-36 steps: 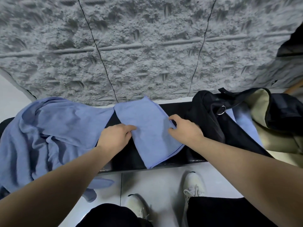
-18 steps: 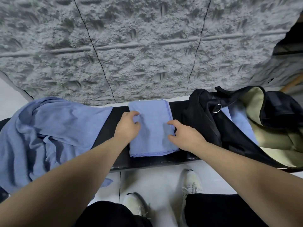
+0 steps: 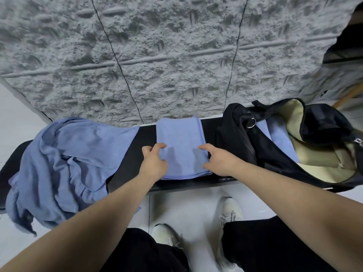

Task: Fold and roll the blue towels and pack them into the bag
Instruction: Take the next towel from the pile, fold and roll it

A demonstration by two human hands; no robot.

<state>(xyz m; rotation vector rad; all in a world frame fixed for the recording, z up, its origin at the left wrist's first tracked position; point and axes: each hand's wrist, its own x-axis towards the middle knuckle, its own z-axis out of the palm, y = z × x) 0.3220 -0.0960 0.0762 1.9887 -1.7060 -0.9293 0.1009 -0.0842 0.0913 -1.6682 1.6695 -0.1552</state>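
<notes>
Leftward, loose towels; rightward, open bag.

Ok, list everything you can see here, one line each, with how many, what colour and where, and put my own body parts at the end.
folded towel: one, blue, middle of the bench.
towel pile: one heap, blue, left end of the bench, hanging over the front edge.
bag: one, black with beige lining, open, right end of the bench.
towel in bag: at least one, blue, inside the bag.
bench: one, black, against the wall.
wall: grey, rough, behind the bench.
left hand: on the folded towel's left edge.
right hand: on its right edge.
shoes: two, white, on the floor.
</notes>
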